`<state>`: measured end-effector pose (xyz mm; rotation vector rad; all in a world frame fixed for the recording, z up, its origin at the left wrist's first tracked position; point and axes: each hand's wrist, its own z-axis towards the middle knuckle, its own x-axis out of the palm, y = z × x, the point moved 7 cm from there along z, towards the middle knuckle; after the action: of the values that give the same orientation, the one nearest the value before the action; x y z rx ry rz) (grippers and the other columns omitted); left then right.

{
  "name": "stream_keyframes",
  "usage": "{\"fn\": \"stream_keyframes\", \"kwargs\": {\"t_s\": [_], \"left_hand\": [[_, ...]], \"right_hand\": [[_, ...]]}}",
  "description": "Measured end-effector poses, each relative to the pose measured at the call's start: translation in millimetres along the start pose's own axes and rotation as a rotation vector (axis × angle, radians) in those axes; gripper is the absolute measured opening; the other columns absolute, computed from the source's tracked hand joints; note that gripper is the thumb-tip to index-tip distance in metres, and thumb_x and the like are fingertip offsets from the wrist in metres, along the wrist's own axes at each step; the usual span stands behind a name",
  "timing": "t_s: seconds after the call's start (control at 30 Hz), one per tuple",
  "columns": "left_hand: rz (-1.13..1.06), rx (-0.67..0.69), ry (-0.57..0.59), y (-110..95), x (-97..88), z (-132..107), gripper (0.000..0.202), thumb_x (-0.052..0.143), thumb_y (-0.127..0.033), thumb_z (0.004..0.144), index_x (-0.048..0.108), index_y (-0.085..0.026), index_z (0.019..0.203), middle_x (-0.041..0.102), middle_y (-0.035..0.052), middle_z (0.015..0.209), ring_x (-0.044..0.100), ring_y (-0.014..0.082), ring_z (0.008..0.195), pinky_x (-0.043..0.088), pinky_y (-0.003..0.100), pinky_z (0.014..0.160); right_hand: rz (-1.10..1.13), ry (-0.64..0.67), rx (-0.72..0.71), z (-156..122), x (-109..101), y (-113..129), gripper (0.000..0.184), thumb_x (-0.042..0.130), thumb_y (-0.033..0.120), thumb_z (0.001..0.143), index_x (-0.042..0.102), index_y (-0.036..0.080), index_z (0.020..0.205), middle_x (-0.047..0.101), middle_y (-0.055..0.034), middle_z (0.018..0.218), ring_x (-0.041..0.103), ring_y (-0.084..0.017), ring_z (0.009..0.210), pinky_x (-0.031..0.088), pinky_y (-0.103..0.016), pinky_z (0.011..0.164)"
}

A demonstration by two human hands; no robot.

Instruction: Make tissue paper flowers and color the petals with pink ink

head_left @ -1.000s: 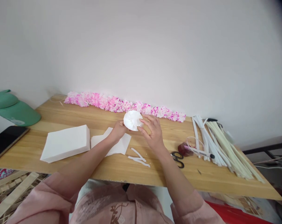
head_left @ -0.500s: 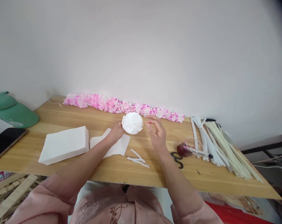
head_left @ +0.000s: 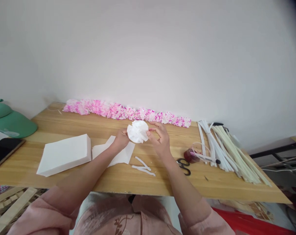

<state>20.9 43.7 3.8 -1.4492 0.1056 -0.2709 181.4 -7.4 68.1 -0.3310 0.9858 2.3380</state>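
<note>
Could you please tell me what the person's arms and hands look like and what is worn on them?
Both arms wear loose pale pink sleeves, the left sleeve and right sleeve pushed up to about the elbow. The left hand and right hand are bare: no gloves, no ring or watch visible.

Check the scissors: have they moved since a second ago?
No. The scissors lie by the near side of the dark red spool, as before; only the camera shifted.

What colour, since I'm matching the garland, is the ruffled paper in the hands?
The ruffled paper is plain white, clearest in the head view.
</note>
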Motion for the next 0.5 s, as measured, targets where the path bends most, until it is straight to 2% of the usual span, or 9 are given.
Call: {"fn": "stream_keyframes", "kwargs": {"t_s": [0.13, 0.37, 0.5], "left_hand": [[0.021, 0.028, -0.016, 3, -1.6, 1, 0.024, 0.075, -0.037, 0.062, 0.073, -0.013, 0.067, 0.074, 0.0062, 0.072, 0.068, 0.0226, 0.078, 0.054, 0.032, 0.073], [-0.02, -0.027, -0.019, 5, -0.2, -2, 0.023, 0.074, -0.035, 0.064, 0.073, -0.012, 0.069, 0.074, 0.007, 0.074, 0.067, 0.0211, 0.074, 0.054, 0.032, 0.072], [-0.02, -0.055, -0.052, 1, -1.2, -3, 0.024, 0.076, -0.035, 0.061, 0.074, -0.012, 0.069, 0.074, 0.0069, 0.073, 0.067, 0.0212, 0.074, 0.054, 0.031, 0.071]], "right_hand": [[-0.006, -0.038, -0.068, -1, 1, 6, 0.006, 0.062, 0.026, 0.087, 0.066, 0.024, 0.083, 0.066, -0.0064, 0.109, 0.06, -0.022, 0.104, 0.05, -0.044, 0.09], [-0.15, 0.046, -0.325, -6, 7, 26, 0.012, 0.066, 0.018, 0.083, 0.07, 0.029, 0.085, 0.067, -0.004, 0.112, 0.055, -0.025, 0.113, 0.049, -0.048, 0.094], [-0.155, -0.014, -0.259, -4, 2, 20, 0.008, 0.065, 0.021, 0.084, 0.069, 0.028, 0.084, 0.065, -0.0054, 0.111, 0.057, -0.025, 0.109, 0.052, -0.048, 0.089]]}}
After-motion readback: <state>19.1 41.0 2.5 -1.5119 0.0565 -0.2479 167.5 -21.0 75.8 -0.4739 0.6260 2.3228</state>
